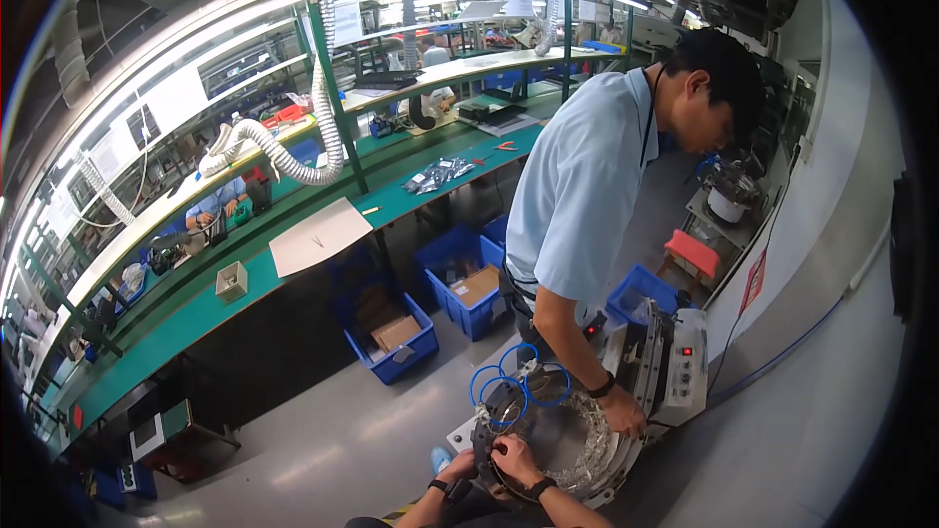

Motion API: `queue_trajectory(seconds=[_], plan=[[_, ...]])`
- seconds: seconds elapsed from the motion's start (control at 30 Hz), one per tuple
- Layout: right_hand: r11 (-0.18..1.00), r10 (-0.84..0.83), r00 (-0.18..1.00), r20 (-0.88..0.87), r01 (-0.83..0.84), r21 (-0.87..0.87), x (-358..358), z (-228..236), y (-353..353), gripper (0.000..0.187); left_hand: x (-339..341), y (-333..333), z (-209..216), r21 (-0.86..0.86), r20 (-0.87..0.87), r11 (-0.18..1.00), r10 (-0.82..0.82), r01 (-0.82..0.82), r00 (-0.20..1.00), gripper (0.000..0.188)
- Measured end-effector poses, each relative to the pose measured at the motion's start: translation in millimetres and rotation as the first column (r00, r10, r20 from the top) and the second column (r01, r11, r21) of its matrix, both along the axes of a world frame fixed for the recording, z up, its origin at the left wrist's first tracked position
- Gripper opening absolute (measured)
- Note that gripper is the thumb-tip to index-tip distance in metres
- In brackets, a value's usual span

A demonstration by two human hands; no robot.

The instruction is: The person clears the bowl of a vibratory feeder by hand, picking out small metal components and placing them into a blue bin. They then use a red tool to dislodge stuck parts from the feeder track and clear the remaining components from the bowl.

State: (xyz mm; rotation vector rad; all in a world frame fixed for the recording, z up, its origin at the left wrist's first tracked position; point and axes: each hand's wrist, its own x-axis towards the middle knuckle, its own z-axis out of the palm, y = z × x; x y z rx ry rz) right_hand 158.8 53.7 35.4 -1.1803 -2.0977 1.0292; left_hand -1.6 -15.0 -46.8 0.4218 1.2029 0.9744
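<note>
A round metal bowl feeder stands low in front of me, with a ring of small shiny parts along its inside wall. My right hand is at the near left rim, its fingers curled and pinched together; what they hold is too small to tell. Beside it, my left hand presses against the outside of the same rim, fingers bent in and partly hidden. Thin blue air tubes loop above the rim. A co-worker's hand reaches into the bowl's right side.
The co-worker leans over the feeder from the far side. A control box with a red display adjoins it on the right. Blue bins sit on the floor below a long green bench. A red stool stands farther back.
</note>
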Motion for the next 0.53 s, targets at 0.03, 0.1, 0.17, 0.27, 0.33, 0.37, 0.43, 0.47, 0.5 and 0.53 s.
queue_trajectory(seconds=[0.03,0.1,0.17,0.27,0.33,0.37,0.43,0.47,0.5,0.53], plan=[[1.0,-0.004,1.0,0.004,0.004,-0.005,0.1,0.2,-0.1,0.017,-0.7,2.6,4.7,0.028,-0.029,1.0,-0.009,0.01,1.0,0.018],[0.999,-0.035,0.999,-0.023,0.034,-0.037,0.3,0.7,-1.9,0.016,3.4,6.2,13.8,0.032,0.018,0.999,0.04,-0.041,0.999,0.017],[0.996,-0.062,0.997,-0.037,0.06,-0.059,-3.1,3.0,-3.3,0.016,7.0,6.5,20.5,0.04,0.1,0.988,0.145,-0.15,0.984,0.017],[0.997,-0.053,0.998,-0.027,0.052,-0.058,-2.1,7.1,-9.1,0.016,4.2,10.8,1.4,0.052,0.183,0.992,0.106,-0.117,0.977,0.018],[0.997,-0.048,0.999,-0.008,0.048,-0.066,0.0,9.1,-12.2,0.017,5.2,7.3,-5.4,0.051,0.225,0.995,0.078,-0.091,0.971,0.018],[0.997,-0.031,0.999,0.008,0.031,-0.063,0.9,9.5,-11.4,0.017,5.9,8.5,-4.6,0.027,0.26,0.994,0.093,-0.103,0.961,0.019],[0.997,-0.039,0.999,0.027,0.04,-0.071,1.7,10.2,-9.2,0.018,5.7,9.6,-5.6,-0.025,0.327,0.993,0.118,-0.117,0.938,0.019],[0.995,-0.027,0.998,0.057,0.032,-0.091,2.0,10.4,-6.9,0.019,3.7,11.3,-7.6,-0.035,0.328,0.995,0.098,-0.091,0.94,0.019],[0.992,-0.023,0.996,0.086,0.034,-0.119,3.2,10.4,-8.6,0.019,0.5,12.6,-13.0,0.045,0.283,0.998,0.031,-0.045,0.959,0.02],[0.989,-0.02,0.993,0.113,0.037,-0.147,4.8,10.2,-9.8,0.02,-3.4,15.4,-18.5,0.125,0.236,0.992,-0.036,0.007,0.971,0.02]])
